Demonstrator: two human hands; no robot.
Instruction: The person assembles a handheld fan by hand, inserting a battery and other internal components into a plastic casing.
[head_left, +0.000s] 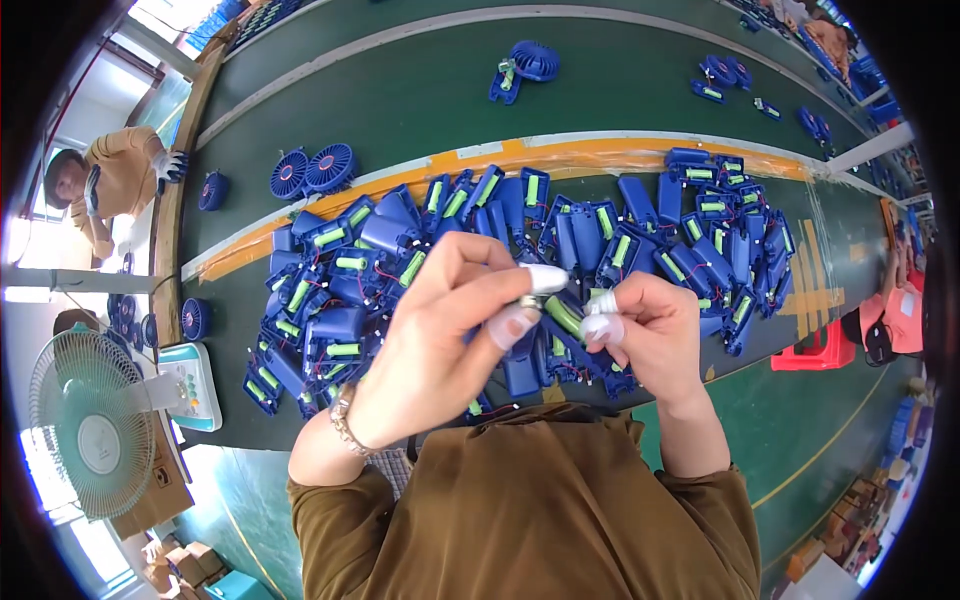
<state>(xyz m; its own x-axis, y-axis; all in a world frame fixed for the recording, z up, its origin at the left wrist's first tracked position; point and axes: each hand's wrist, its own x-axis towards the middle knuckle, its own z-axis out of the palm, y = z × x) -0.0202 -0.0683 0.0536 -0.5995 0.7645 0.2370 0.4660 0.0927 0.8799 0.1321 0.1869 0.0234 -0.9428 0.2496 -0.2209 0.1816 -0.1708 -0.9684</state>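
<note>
My left hand [430,340] is closed in a pinch, white covers on thumb and forefinger, on a small silvery part [530,301] whose kind I cannot make out. Close beside it, my right hand [655,335], also with white-covered fingertips, grips a blue plastic handle shell, which is partly hidden by the fingers. A green cylindrical battery [564,316] lies in this shell, tilted between the two hands. Below and around both hands spreads a heap of similar blue shells [385,235], many with green batteries and thin wires.
Beyond a taped ledge [480,157] runs a green conveyor [420,95] carrying blue fan heads [330,168] and a shell with a battery. At left stand a white desk fan [98,440] and a pale tray-like device [190,388]. A co-worker [125,175] in gloves sits there. A red stool [815,348] is at right.
</note>
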